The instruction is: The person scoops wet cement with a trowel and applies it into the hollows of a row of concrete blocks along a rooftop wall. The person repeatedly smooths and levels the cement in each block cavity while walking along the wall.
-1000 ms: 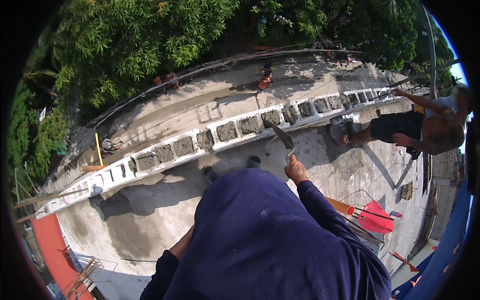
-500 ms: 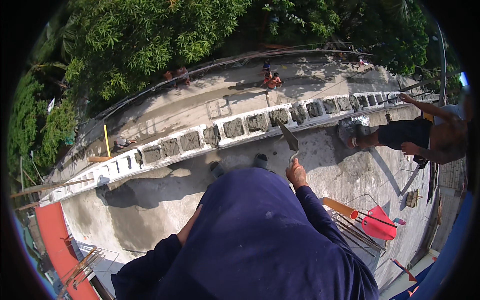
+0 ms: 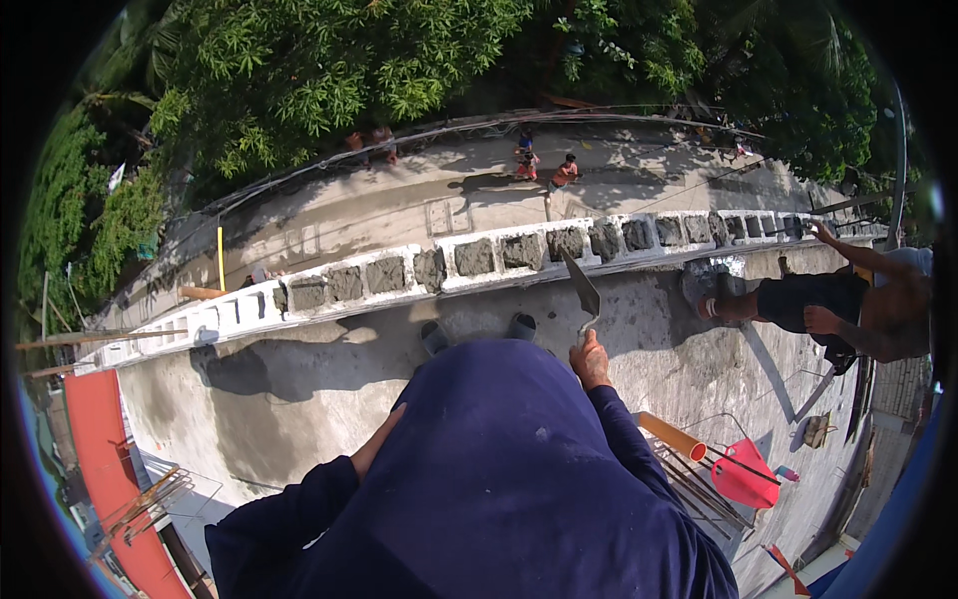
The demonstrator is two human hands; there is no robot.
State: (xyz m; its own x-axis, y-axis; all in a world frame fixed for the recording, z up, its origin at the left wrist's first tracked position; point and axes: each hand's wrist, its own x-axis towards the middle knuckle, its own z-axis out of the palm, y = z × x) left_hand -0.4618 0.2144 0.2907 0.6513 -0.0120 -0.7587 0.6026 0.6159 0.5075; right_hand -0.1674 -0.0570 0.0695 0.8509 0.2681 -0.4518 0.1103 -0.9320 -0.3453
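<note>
Trowel (image 3: 585, 293) is projecting forward from the right hand (image 3: 591, 361), which is clasping it, and is pointing toward the block wall (image 3: 499, 279). Left hand (image 3: 380, 437) is showing only partly; its grip cannot be told.

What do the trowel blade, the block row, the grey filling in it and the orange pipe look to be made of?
Trowel blade: likely steel; dull grey, thin and flat.
Block row: probably concrete; pale, matte, with hollow cells.
Grey filling: apparently mortar; rough and lumpy, though I can't tell whether it's set.
Orange pipe: probably plastic; smooth, evenly coloured, open-ended.
</note>
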